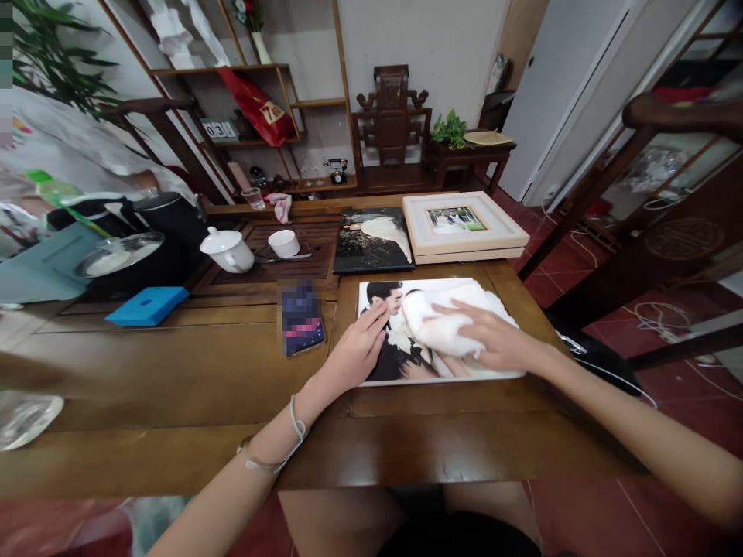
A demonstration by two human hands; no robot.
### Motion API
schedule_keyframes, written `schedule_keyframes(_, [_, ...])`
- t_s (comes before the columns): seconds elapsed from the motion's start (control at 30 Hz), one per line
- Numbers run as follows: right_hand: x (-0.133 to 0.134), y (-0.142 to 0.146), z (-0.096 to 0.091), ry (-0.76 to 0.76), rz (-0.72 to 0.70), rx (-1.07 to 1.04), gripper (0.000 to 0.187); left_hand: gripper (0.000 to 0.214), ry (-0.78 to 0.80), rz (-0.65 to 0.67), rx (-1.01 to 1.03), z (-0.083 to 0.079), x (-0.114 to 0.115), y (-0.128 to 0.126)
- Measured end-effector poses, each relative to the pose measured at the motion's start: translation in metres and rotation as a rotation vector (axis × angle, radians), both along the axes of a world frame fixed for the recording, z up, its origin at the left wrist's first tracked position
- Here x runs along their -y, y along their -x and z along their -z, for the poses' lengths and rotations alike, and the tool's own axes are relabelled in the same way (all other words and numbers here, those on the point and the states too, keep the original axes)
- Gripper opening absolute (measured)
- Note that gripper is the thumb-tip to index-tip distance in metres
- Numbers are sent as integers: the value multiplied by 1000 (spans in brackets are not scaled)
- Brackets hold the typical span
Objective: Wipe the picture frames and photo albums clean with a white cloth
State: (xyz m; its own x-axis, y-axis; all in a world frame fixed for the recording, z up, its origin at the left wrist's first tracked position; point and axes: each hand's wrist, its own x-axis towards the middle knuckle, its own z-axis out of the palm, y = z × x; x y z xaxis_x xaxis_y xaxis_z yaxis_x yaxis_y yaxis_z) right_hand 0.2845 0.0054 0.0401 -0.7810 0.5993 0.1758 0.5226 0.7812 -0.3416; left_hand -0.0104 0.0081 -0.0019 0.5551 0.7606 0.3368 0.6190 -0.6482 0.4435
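A large printed wedding photo panel (pixel 493 305) lies flat on the wooden table (pixel 191 371) in front of me. My left hand (pixel 357 348) rests on its left edge, fingers stretched out flat, holding nothing. My right hand (pixel 493 340) presses a folded white cloth (pixel 435 329) onto the photo's middle, fingers laid over the cloth.
A phone (pixel 302 317) lies just left of the photo. Behind it are a dark photo album (pixel 371 240) and a white framed picture box (pixel 464 224). A tea tray with a white teapot (pixel 229 249) and cup (pixel 284 243), a blue pad (pixel 148 305) and a kettle sit at left.
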Motion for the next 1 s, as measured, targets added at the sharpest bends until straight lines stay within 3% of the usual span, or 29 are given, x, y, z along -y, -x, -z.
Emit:
schedule_keyframes(0.17, [-61, -5, 3, 18, 280, 65, 30, 47, -11, 4, -3, -3, 2, -1])
schedule_keyframes(0.33, [-78, -14, 7, 5, 358, 53, 24, 46, 5, -15, -12, -6, 3, -1])
schedule_keyframes(0.5, [-44, -25, 9, -16, 303, 68, 27, 46, 7, -14, -26, -5, 2, -2])
schedule_keyframes(0.83, [73, -4, -7, -8, -113, 50, 19, 47, -5, -2, -12, -2, 1, -2])
schedule_keyframes(0.9, [80, 0, -9, 25, -160, 61, 20, 47, 3, 3, -13, -4, 1, -2])
schedule_keyframes(1.0, [66, -1, -9, 65, -178, 6, 20, 47, -1, 3, -8, -4, 1, -1])
